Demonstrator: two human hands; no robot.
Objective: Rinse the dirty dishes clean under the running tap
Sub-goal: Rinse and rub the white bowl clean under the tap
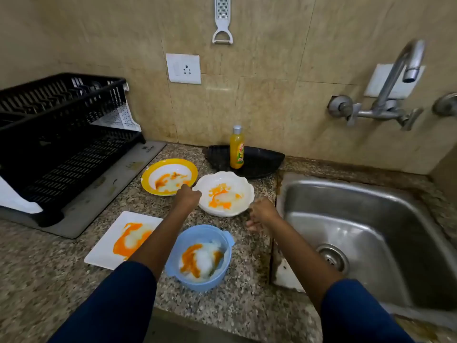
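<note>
Four dishes smeared with orange sauce and white residue sit on the granite counter: a yellow-rimmed plate [148,177], a white scalloped bowl [243,186], a white square plate [103,251] and a blue bowl [223,266]. My left hand [189,195] is at the white bowl's left rim, knuckles up, its fingers hidden. My right hand [262,211] hovers just off the bowl's right rim with its fingers hanging loosely curled and holding nothing. The steel sink [371,219] lies to the right. No water is visible at the tap [405,65].
A black dish rack [61,134] stands at the left on a grey tray. A yellow dish soap bottle [237,149] stands on a black tray [264,162] against the wall. A socket and a white grater hang on the wall above.
</note>
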